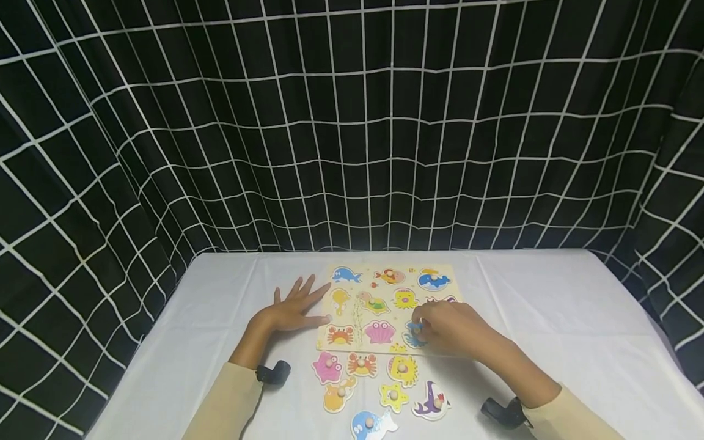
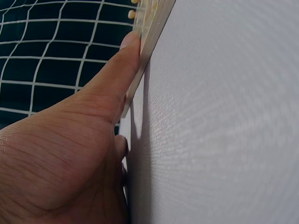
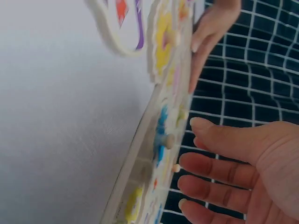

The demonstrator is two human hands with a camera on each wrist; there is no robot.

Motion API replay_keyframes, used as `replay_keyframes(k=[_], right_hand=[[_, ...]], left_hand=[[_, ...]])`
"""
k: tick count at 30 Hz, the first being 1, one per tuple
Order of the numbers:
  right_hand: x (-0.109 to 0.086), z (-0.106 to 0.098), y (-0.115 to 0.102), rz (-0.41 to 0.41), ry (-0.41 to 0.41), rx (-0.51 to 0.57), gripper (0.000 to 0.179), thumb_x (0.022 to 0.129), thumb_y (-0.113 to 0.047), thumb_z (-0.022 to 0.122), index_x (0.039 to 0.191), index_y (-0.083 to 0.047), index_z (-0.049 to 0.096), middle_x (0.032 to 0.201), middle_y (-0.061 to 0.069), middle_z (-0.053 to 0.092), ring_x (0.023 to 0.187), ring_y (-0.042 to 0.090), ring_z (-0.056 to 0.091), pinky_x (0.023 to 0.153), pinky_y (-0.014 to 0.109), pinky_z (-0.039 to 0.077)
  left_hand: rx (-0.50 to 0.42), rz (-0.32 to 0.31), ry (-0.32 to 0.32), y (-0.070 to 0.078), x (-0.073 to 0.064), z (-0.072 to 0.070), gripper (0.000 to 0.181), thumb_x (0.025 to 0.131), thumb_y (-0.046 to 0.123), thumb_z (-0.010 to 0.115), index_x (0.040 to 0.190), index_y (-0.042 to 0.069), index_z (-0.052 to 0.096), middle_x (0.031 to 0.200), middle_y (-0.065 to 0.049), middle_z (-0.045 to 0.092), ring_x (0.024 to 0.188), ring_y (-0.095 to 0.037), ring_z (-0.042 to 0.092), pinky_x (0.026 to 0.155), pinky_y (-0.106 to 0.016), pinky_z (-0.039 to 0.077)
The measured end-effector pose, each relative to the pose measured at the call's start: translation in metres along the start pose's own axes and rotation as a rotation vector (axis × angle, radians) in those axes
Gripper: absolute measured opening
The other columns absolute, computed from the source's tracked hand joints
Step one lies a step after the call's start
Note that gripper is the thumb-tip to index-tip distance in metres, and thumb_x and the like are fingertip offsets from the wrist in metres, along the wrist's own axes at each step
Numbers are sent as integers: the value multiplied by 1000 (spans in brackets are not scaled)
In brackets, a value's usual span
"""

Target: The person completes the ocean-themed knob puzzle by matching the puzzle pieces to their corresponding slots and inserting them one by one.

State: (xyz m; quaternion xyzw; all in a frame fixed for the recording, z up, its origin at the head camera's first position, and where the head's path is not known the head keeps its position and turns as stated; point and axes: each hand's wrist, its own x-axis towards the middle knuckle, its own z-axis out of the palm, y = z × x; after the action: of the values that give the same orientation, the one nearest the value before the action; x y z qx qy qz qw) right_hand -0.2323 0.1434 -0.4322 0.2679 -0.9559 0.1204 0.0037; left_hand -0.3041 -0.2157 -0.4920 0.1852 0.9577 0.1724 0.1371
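Note:
A wooden peg puzzle board (image 1: pixel 352 308) with sea-animal pictures lies on the white table. My left hand (image 1: pixel 294 311) rests at its left edge with fingers spread, and the thumb (image 2: pixel 126 60) touches that edge. Over the board's lower right is my right hand (image 1: pixel 453 327), its fingers loosely bent. Just below those fingers a blue puzzle piece (image 1: pixel 412 337) sits on the board. In the right wrist view its round knob (image 3: pixel 169 141) stands apart from the fingertips (image 3: pixel 198 123). Turtle (image 1: pixel 376 304), octopus (image 1: pixel 406 299) and fish (image 1: pixel 390 276) pieces are also on the board.
Loose knobbed pieces lie in front of the board: a pink starfish (image 1: pixel 328 366), a crab (image 1: pixel 362 364), an orange seahorse (image 1: pixel 338 395), a yellow star (image 1: pixel 393 396), a purple-and-white piece (image 1: pixel 432 403), a blue whale (image 1: pixel 372 424) and others. A black grid-patterned curtain (image 1: pixel 385 134) surrounds the table.

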Motion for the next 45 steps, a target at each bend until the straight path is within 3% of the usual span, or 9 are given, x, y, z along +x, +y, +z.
replay_keyframes(k=[9,14,20,25,31,45], right_hand=[[-32,-11,-5,-131,12,-4,20,82,-10,83,89,-24,72,74,-21,59,66,2,48,62,26,46],[-45,-9,-8,-170,-59,88,21,80,-9,83,86,-26,72,73,-20,60,67,1,49,62,26,46],[-56,-4,-11,-156,-162,202,19,81,-12,80,82,-30,72,75,-25,61,66,-1,51,65,24,47],[-61,-1,-11,-204,-214,210,23,76,-14,85,79,-31,70,73,-27,58,66,-2,50,65,24,46],[-63,3,-9,-277,-219,182,24,75,-17,86,77,-31,67,69,-24,53,66,-3,46,64,21,42],[-63,10,-6,-248,-256,226,23,79,-19,85,78,-33,67,71,-25,55,67,-2,48,65,21,43]], left_hand=[[-7,1,6,1,1,-2,87,90,71,56,162,36,23,171,-7,2,156,-34,-6,115,-72,-8],[-8,2,6,2,1,-2,87,90,70,57,162,35,24,171,-8,2,156,-35,-6,114,-73,-7],[-16,1,9,5,0,-3,87,90,67,59,162,32,26,171,-9,4,156,-36,-4,114,-73,-7],[-20,1,7,7,0,-4,86,91,66,59,162,31,26,171,-10,4,156,-37,-5,114,-73,-7],[-15,7,3,7,0,-3,86,91,68,58,162,32,25,171,-10,4,156,-37,-4,114,-73,-6],[-19,12,6,4,0,-2,86,91,67,58,162,34,24,171,-9,3,156,-37,-5,114,-74,-7]])
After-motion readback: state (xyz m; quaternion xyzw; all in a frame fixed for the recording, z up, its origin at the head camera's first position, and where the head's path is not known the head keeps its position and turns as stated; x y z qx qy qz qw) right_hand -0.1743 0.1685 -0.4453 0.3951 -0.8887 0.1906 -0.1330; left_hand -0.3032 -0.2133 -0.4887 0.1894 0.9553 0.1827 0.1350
